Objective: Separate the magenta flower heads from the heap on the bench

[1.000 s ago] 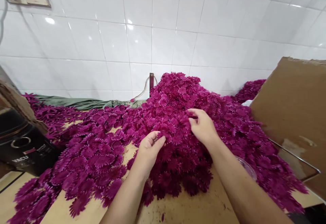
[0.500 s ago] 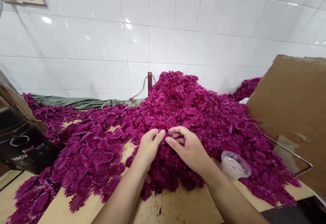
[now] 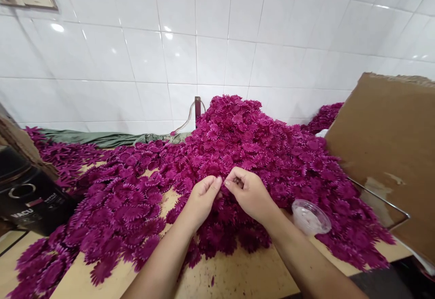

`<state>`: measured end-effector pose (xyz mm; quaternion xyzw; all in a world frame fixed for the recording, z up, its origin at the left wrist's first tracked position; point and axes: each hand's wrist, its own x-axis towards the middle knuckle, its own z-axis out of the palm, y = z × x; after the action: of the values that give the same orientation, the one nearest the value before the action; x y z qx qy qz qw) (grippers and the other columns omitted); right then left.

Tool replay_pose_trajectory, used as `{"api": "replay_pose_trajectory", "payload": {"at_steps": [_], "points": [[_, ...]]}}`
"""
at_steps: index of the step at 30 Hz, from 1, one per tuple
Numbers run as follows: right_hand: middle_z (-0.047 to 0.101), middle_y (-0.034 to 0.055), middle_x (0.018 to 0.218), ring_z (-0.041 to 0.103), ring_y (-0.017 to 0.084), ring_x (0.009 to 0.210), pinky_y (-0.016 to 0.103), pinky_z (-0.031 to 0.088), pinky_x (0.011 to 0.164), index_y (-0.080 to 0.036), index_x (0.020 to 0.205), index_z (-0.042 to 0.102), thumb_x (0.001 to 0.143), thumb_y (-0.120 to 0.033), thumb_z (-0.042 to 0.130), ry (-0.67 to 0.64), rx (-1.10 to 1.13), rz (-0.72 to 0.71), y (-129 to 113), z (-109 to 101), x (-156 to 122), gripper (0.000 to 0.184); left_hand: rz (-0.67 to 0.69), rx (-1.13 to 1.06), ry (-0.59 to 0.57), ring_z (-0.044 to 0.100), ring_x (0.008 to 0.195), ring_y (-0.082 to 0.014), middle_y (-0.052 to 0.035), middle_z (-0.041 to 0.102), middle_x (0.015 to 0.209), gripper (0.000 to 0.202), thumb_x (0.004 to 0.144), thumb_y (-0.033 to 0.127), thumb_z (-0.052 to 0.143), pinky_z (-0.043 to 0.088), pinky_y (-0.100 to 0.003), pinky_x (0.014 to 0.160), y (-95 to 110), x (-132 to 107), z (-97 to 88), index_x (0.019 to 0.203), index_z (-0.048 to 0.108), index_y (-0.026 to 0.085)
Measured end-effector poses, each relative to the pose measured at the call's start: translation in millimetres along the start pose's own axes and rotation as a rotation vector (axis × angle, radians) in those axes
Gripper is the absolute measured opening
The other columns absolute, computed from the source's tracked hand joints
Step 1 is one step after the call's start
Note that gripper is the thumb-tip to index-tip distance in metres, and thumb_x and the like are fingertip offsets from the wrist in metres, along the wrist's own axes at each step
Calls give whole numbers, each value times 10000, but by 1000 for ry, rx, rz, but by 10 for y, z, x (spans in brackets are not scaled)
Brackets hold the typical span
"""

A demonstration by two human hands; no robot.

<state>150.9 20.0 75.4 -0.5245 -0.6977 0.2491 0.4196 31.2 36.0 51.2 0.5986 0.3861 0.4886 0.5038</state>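
The left hand and right hand are closed in facing pinches, presumably for fine control; whether anything is gripped cannot be told. At their twelve o'clock, magenta, fringed, flower-shaped pieces are heaped; just past three, a clear, round tub is placed, seemingly for reach.

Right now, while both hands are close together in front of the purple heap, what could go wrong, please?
The heap rises steeply behind the left hand and right hand, so a bump might send pieces sliding down.

The open clear tub sits close to the right forearm; a sideways swing could knock it.

At the lower right, purple pieces lie near the table edge and might fall.
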Motion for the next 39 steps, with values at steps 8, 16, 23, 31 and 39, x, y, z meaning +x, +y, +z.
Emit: {"api": "replay_pose_trajectory", "payload": {"at_steps": [8,16,23,31,39], "points": [[517,59,650,487,207,662,338,385,644,-204,610,425,697,-116,407,660,-502,76,232,-260,391,126,101,42,167,273,496,-77,66,289,526,362,705,408,541,270,-202,476,122,-248,-42,506,334,189],[596,114,966,528,242,913,405,400,838,-161,909,576,721,-197,494,391,-375,-178,255,-279,328,208,-124,-420,152,519,619,-99,22,611,682,286,539,347,720,417,-216,634,91,-150,-57,726,607,164],[613,37,743,564,139,675,271,464,654,-169,746,575,744,-268,509,19,17,-84,-35,-57,5,119,-153,-458,170,507,584,-87,43,590,565,258,515,352,738,403,-199,622,60,-104,-42,641,621,160],[600,26,735,557,127,669,264,463,652,-163,780,548,727,-291,524,7,145,0,-32,-57,-42,141,-104,-190,155,329,479,-58,79,417,474,327,518,409,711,282,-185,486,-12,-23,-105,529,519,144],[555,4,708,509,117,654,261,417,632,-158,737,531,679,-246,558,-156,249,69,-15,42,3,109,-108,-207,190,274,481,-60,84,320,469,444,511,515,680,241,-188,478,7,38,-41,474,417,159]]}}
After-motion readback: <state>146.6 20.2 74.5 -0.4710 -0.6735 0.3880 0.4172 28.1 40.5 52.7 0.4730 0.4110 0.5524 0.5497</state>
